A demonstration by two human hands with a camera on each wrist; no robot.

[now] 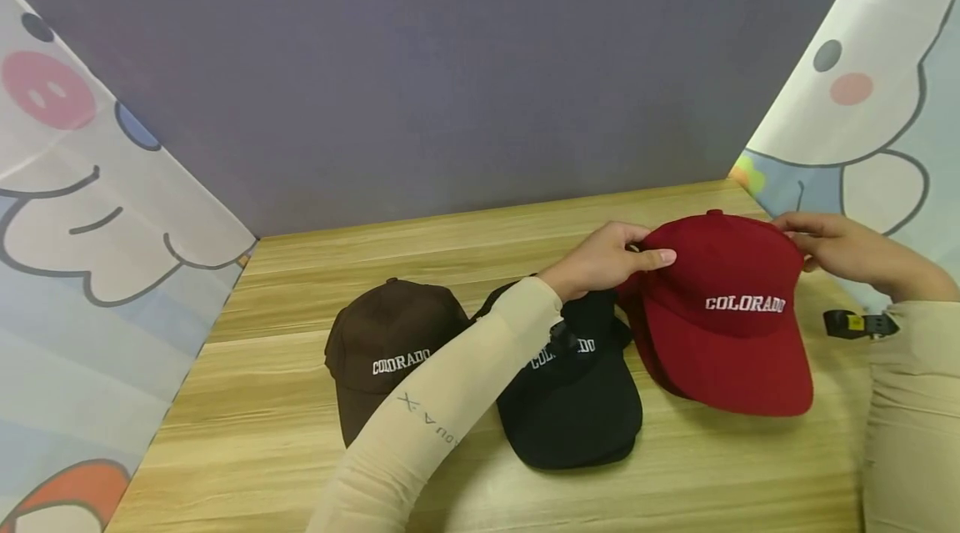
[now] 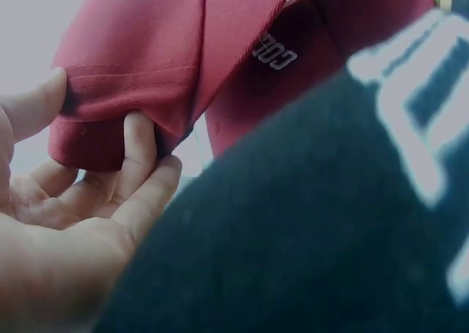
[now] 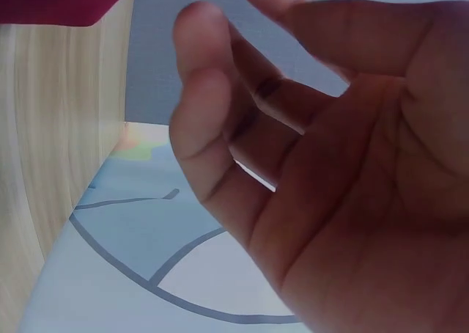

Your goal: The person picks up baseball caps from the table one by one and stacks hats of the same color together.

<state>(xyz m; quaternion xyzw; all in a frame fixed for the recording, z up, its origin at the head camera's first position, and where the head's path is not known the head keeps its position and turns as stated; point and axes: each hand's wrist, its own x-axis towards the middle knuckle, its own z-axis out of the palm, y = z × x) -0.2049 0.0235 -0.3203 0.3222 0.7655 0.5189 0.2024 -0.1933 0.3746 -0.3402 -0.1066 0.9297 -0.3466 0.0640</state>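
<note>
A red cap (image 1: 720, 266) with white COLORADO lettering is held at the table's right side, brim toward me. My left hand (image 1: 603, 262) grips its left edge, thumb on the outside and fingers curled under the rim. At its right edge, my right hand (image 1: 843, 249) pinches the rim; in the right wrist view only a strip of red cap (image 3: 58, 1) shows above the curled fingers. Behind the held cap, the left wrist view shows another red cap (image 2: 267, 69), partly hidden. A black cap (image 1: 573, 416) lies under my left forearm, close to the red ones.
A brown cap (image 1: 393, 333) lies on the wooden table (image 1: 247, 383) at the left, partly covered by my left sleeve. A second black brim edge shows beneath the black cap. A grey wall (image 1: 480, 82) stands behind, with cartoon-printed panels (image 1: 885, 82) at both sides.
</note>
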